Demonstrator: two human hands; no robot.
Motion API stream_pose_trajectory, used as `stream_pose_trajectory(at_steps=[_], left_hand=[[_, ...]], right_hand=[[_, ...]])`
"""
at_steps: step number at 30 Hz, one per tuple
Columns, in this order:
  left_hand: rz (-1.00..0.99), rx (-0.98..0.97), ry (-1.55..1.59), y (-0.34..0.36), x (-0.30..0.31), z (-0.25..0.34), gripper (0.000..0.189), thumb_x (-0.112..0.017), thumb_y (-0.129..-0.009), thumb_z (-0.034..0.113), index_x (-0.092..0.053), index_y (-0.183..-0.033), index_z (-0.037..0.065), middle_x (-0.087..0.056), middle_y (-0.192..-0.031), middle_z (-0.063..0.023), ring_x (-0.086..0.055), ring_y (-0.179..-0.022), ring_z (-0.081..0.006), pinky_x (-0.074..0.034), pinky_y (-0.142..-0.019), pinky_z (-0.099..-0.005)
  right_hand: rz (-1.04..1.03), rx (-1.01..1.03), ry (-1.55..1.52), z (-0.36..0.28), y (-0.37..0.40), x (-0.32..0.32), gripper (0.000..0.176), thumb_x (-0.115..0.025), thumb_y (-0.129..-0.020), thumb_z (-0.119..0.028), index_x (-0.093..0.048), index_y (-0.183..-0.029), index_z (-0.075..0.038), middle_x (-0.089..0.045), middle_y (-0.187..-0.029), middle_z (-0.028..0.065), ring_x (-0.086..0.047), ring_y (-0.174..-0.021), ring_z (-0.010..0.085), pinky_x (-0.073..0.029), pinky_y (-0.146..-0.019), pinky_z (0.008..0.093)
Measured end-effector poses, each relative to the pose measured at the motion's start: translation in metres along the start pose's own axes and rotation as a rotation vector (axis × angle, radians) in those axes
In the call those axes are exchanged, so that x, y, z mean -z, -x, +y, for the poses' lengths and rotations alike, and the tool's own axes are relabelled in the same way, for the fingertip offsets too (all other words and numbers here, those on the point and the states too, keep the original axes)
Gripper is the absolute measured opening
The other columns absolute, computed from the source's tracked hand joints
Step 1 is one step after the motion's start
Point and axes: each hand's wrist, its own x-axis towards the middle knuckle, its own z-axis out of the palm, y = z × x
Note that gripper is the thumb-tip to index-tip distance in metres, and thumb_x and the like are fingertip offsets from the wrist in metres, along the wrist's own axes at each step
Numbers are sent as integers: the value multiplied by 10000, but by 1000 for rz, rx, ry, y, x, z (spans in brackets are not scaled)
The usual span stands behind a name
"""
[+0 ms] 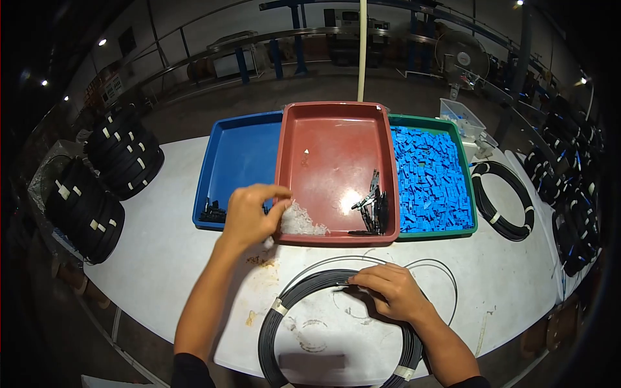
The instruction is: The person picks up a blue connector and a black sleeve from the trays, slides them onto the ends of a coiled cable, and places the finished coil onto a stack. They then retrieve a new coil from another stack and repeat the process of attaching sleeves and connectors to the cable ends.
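Note:
My left hand is over the front left corner of the red tray, at the edge of a small pile of clear-white plastic pieces. Its thumb and forefinger are curled close together; what they pinch, if anything, I cannot make out. A whitish bit shows below that hand. My right hand is closed on a thin black cable end, above the upper part of a coil of black cable. White tape bands the coil, and a loose loop of cable arcs out to its right.
Black clips lie in the red tray's right side. A blue tray with black parts stands left, a green tray of blue pieces right. Taped black coils are stacked at left; another coil lies at right. A pole rises behind.

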Motion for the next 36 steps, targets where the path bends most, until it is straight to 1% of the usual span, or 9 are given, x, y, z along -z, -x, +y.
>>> stream_pose_trajectory(at_steps=[1,2,4,5,9,18,22,30,36], left_hand=[[-104,124,15,-11,2,-6,191,-773,-785,136,-793,-951,43,-761,-1059,-142,-708,-1010,-300,-534,-900,-398],[-102,126,14,-18,0,-13,191,-773,-785,136,-793,-951,43,-761,-1059,-142,-708,-1010,-300,-534,-900,-398],[-99,-217,-357,-29,-11,-29,190,-789,-751,136,-804,-931,78,-682,-1282,-138,-574,-1271,-323,-425,-1063,-451],[-174,-163,-344,-31,-18,-34,177,-812,-707,135,-816,-882,109,-538,-1473,-129,-389,-1436,-347,-291,-1155,-500],[-255,-174,-413,-34,-37,-37,168,-845,-654,128,-830,-821,132,-430,-1567,-111,-283,-1488,-370,-233,-1168,-555],[-401,-231,-434,-36,-48,-49,210,-814,-652,43,-833,-829,155,-454,-1554,-71,-316,-1467,-340,-236,-1161,-550],[-389,-226,-450,-37,-48,-52,222,-807,-654,26,-828,-838,148,-468,-1542,-69,-339,-1452,-328,-244,-1148,-556],[-247,-173,-503,-36,-52,-55,131,-797,-718,121,-819,-847,108,-521,-1487,-111,-375,-1426,-314,-268,-1099,-550],[-272,-113,-491,-36,-55,-47,119,-823,-697,139,-819,-802,83,-516,-1494,-114,-372,-1427,-313,-272,-1101,-553]], right_hand=[[9,-6,-3,0,0,0,394,-703,-720,16,-732,-1097,-94,-729,-1035,86,-697,-884,281,-547,-782,378],[7,-5,-4,-1,-1,1,394,-703,-720,16,-732,-1097,-94,-729,-1035,86,-697,-884,281,-547,-782,378],[-6,-31,-8,-1,-1,1,385,-709,-723,4,-737,-1094,-96,-731,-1021,79,-697,-874,271,-545,-772,372],[3,-22,-7,0,-1,0,380,-715,-727,-4,-737,-1096,-97,-732,-1017,72,-696,-861,265,-543,-756,365],[-3,-53,-15,0,-2,1,377,-727,-731,-4,-742,-1095,-97,-734,-998,65,-692,-823,258,-540,-728,356],[6,-99,-26,1,-2,-1,351,-733,-728,4,-756,-1065,-89,-736,-955,62,-680,-758,243,-531,-689,342],[5,-104,-26,1,-2,-1,353,-731,-729,8,-756,-1068,-90,-737,-956,62,-678,-758,241,-528,-688,340],[8,-100,-22,1,-2,-1,335,-724,-739,12,-753,-1056,-92,-740,-963,50,-674,-756,231,-520,-684,334],[-3,-102,-21,1,-2,0,335,-723,-747,8,-751,-1065,-95,-742,-966,46,-673,-763,226,-518,-683,332]])
